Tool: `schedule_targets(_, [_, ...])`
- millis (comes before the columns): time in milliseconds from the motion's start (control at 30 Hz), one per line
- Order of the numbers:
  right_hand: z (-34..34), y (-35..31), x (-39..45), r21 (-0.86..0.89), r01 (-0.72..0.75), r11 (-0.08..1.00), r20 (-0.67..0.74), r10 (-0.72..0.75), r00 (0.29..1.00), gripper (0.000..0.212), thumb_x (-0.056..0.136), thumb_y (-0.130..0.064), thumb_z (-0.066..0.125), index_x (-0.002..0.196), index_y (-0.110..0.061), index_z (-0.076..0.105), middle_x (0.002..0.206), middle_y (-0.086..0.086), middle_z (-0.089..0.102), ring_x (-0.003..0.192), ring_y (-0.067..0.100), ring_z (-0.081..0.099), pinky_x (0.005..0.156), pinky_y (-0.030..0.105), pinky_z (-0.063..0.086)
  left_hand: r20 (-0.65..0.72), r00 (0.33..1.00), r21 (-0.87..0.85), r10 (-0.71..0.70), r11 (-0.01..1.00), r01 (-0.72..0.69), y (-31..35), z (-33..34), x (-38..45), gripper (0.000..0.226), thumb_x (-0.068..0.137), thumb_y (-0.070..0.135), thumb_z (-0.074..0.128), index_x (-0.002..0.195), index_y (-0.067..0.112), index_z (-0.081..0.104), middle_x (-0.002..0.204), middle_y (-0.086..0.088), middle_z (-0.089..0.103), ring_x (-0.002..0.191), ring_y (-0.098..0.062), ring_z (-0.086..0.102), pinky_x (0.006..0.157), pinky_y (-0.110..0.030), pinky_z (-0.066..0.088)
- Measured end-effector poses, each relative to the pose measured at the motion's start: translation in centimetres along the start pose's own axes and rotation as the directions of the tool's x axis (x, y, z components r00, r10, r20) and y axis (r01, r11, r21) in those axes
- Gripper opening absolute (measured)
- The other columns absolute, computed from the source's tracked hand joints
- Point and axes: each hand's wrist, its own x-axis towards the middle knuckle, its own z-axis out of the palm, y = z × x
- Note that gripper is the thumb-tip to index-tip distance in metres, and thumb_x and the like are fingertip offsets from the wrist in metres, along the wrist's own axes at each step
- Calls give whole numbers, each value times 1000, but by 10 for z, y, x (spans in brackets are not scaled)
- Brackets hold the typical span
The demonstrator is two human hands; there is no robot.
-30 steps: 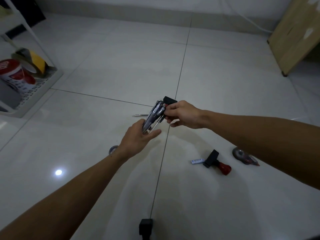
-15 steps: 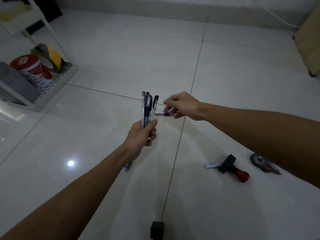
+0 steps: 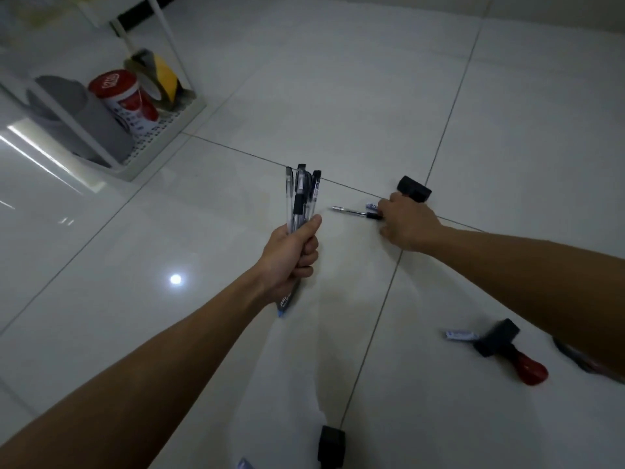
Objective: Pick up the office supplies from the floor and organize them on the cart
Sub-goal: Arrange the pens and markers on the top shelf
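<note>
My left hand (image 3: pixel 293 253) grips a bundle of several pens (image 3: pixel 301 194), held upright above the floor. My right hand (image 3: pixel 407 225) is down at the floor tiles, fingers curled round the near end of a single black pen (image 3: pixel 351 211) that lies flat. Just behind that hand sit a black stamp block (image 3: pixel 414 188) and a small blue-and-white item (image 3: pixel 371 206). The white cart (image 3: pixel 162 130) stands at the upper left; its bottom shelf carries a grey container (image 3: pixel 84 120), a red can (image 3: pixel 125 99) and a yellow-and-black tape roll (image 3: pixel 159 76).
On the floor at the right lie a red-handled stamp (image 3: pixel 507 350), a small white-and-blue item (image 3: pixel 461 335) and a tape dispenser (image 3: pixel 588 363) partly hidden by my right forearm. A black block (image 3: pixel 331 445) sits at the bottom edge.
My left hand closed round the pen bundle and turned it upright. My right hand let the bundle go and reached down to the single pen on the floor. The view swung left towards the cart.
</note>
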Motion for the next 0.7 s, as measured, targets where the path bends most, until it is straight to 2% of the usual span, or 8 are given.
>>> schedule_targets(67, [3,-4,-1,-46,17,999,-3,-17,1000,34,93,-23,58,123,-7,53,121,14,51,106,32,55,75,37,42,-14,1000,-12,-3,1000,3,-1,-1,-2,29,100,28,56,76,20,42,60,3,37,46,-9,31,38,-20,30])
schedule_targets(167, [5,-10,-6,-49,40,998,15,-39,999,26,93,-19,57,116,-6,56,119,13,51,101,33,57,68,35,37,-48,999,-2,14,1000,-14,-5,-1,-3,12,98,24,59,93,15,53,68,2,52,52,-10,47,51,-26,49])
schedule_targets(333, [6,-17,-10,28,-41,999,121,37,992,19,93,-2,50,111,-5,56,127,22,51,94,38,62,67,37,44,2,999,26,40,999,-40,-4,1,-1,18,99,26,57,86,18,47,61,5,40,47,-7,27,40,-19,27])
schedule_targets(433, [10,-17,-13,204,-109,973,192,70,979,23,90,-5,55,113,-7,55,136,23,47,119,37,55,82,38,50,-15,998,92,61,994,-59,2,7,-2,29,98,31,58,76,21,41,56,6,30,46,-8,23,39,-20,20])
schedule_targets(500, [4,-20,-14,376,-140,916,174,78,982,25,90,-9,59,114,-8,61,132,18,55,131,34,46,94,39,48,-61,994,137,93,987,-84,5,11,-3,31,96,31,61,76,20,41,55,5,31,46,-9,24,41,-22,21])
schedule_targets(533, [-2,-21,-13,475,-143,868,149,80,986,23,89,-9,61,111,-7,66,126,15,61,129,32,48,96,36,48,-89,990,157,112,983,-98,7,12,-2,30,96,31,61,76,19,43,55,5,32,46,-9,26,41,-22,23])
schedule_targets(600, [-17,-25,-15,658,-142,740,125,78,989,16,87,-8,63,100,-8,72,107,7,70,113,25,60,86,29,52,-144,975,245,170,961,-131,8,13,1,27,95,31,63,78,17,47,56,4,37,48,-11,30,41,-23,28])
schedule_targets(700, [-43,-25,-19,758,-86,647,156,-52,986,10,94,-17,62,96,-14,72,94,-2,69,91,14,63,70,19,50,-178,933,462,312,864,-200,10,13,3,28,89,34,71,81,15,53,61,3,44,51,-12,37,46,-25,35])
